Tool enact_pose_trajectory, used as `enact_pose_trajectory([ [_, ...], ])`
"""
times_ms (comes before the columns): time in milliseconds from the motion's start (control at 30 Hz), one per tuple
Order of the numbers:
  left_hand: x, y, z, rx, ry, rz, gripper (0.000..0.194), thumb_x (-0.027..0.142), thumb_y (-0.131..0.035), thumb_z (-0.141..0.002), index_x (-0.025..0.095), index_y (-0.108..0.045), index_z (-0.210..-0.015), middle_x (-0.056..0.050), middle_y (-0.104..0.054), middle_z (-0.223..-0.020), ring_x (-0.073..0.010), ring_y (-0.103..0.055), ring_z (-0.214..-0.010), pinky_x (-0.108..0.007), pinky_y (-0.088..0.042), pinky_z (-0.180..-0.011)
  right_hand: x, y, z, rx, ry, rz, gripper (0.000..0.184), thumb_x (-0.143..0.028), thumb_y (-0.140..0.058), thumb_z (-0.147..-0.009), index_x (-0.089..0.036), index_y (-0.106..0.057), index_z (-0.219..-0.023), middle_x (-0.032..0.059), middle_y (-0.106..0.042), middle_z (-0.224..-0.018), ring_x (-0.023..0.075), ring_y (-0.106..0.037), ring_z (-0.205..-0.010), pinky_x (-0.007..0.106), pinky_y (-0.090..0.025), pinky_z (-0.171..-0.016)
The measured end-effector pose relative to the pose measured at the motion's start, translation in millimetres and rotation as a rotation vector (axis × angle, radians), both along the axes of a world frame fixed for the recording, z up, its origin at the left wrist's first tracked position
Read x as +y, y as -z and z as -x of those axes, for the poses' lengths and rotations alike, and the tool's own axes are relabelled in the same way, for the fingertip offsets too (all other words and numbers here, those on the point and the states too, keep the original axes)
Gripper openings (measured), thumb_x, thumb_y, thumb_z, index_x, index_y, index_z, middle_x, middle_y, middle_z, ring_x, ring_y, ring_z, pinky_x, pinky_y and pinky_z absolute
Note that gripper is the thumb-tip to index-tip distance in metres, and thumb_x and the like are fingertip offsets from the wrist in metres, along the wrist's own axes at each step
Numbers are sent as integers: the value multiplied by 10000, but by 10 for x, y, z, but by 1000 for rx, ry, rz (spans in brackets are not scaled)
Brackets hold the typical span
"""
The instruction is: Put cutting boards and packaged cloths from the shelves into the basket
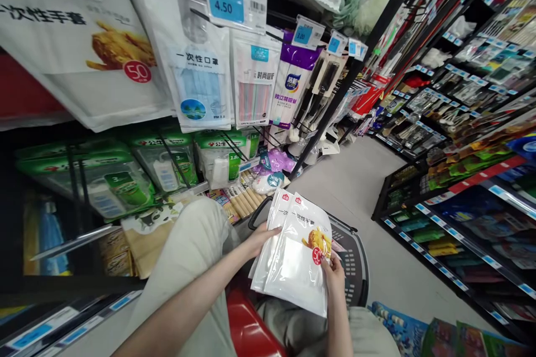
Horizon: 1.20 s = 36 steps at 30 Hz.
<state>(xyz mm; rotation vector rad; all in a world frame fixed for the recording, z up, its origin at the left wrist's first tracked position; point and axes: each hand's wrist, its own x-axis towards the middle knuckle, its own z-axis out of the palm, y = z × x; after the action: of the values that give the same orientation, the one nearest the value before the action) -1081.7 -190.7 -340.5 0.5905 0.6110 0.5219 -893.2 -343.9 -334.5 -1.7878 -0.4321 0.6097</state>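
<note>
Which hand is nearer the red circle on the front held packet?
Right. The right hand is beside the red circle; the left hand is farther, at the left edge of the packets.

Front held pkt [293, 268]: "一次性手套", "50". Mask pkt [201, 86]: "一次性口罩". Lg price tag [234, 1]: "4.50"; sm tag [307, 33]: "3.00".

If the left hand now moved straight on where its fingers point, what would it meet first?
The left hand would probably meet the front white packet first, though the depth between them is unclear.
</note>
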Motion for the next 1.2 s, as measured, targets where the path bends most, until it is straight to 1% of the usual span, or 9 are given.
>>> enact_pose_trajectory([
  [133,0,-12,-19,15,10,-10,533,367,-803,-503,86,-638,-925,-148,-685,-869,-259,-641,-765,-355,-482,-738,-139,-165,-214,-41,55,50,377,-439,-655,-446,-185,-517,-688,14,-618,-611,185,-542,-560,297,-439,-552],
  [267,-27,-2,-49,32,20,-36,516,353,-790,-524,88,-637,-939,-145,-686,-874,-263,-641,-773,-352,-485,-715,-388,-741,-327,-228,94,239,401,-459,-623,-503,-175,-542,-775,30,-606,-610,202,-528,-564,291,-399,-510],
  [400,-60,10,-78,41,22,-40,501,342,-796,-512,80,-646,-911,-148,-687,-880,-271,-641,-782,-351,-485,-715,-380,-1458,71,-820,273,687,320,-444,-451,-710,-211,-558,-902,79,-618,-710,232,-538,-606,319,-362,-527],
  [467,-71,7,-87,41,17,-37,498,342,-799,-502,76,-648,-894,-145,-688,-867,-266,-642,-763,-348,-484,-708,-218,-1614,438,-1034,323,845,336,-403,-335,-804,-201,-550,-968,76,-577,-599,207,-481,-477,308,-298,-460],
  [533,-79,-1,-92,34,8,-38,494,340,-794,-509,80,-647,-902,-134,-691,-853,-259,-640,-759,-342,-485,-701,-3,-1557,827,-1220,178,889,305,-348,-303,-846,-215,-561,-941,64,-569,-590,173,-459,-421,275,-234,-405],
  [667,-83,-5,-97,13,-14,-46,431,315,-776,-538,88,-657,-885,-113,-695,-816,-256,-636,-778,-335,-483,-723,374,-1048,1452,-1438,-202,876,368,-85,-287,-810,-147,-556,-1054,92,-574,-570,191,-529,-466,266,-300,-408],
  [867,-31,74,-76,53,-61,-12,260,242,-756,-551,119,-678,-766,-89,-697,-724,-237,-632,-720,-304,-493,-655,482,-632,1550,-1096,-646,535,421,-41,-313,-795,-118,-511,-1159,155,-638,-978,235,-614,-776,332,-465,-635],
  [1033,-1,28,-51,22,-12,37,352,260,-761,-553,93,-674,-851,-128,-690,-836,-256,-638,-756,-332,-507,-672,281,-806,970,-987,-329,407,365,-314,-458,-817,-147,-527,-1135,141,-547,-1146,297,-462,-1054,436,-361,-892],
  [1200,0,-13,-61,-7,31,51,413,256,-769,-539,87,-664,-900,-143,-683,-877,-256,-638,-757,-346,-508,-678,96,-837,613,-619,-88,458,588,-492,-604,-662,-163,-479,-1132,141,-529,-1073,292,-494,-957,373,-404,-782],
])
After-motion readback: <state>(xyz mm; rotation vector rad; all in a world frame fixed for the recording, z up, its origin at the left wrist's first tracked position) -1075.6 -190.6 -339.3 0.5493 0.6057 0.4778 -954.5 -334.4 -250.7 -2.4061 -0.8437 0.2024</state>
